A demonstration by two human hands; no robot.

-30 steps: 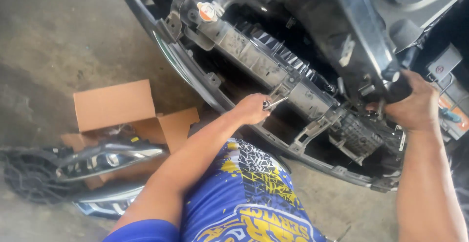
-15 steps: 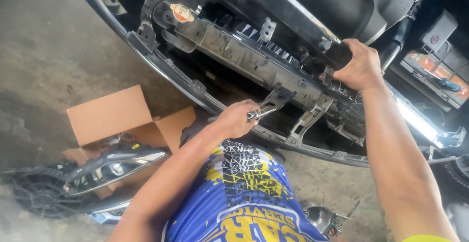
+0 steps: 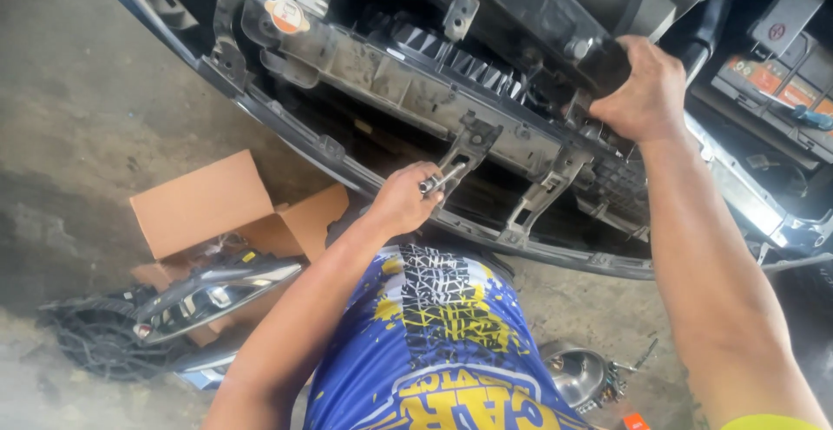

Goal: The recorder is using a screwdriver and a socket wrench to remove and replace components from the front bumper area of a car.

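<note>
Your left hand (image 3: 401, 200) is closed on a small wrench (image 3: 441, 178), its shaft pointing up-right into the metal bracket (image 3: 468, 148) directly ahead, touching it. Your right hand (image 3: 642, 91), well apart, grips the black panel edge (image 3: 599, 61) higher up.

silver ratchet (image 3: 441, 178), tilted, at bracket (image 3: 469, 147)

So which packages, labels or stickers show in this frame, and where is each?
Cardboard box: on the floor, left of the left hand; brown, flaps open.
Round cap label: top of the radiator, upper left; white and orange disc.
Battery label: upper right, beyond the right hand; orange-red strip on a black case.
</note>
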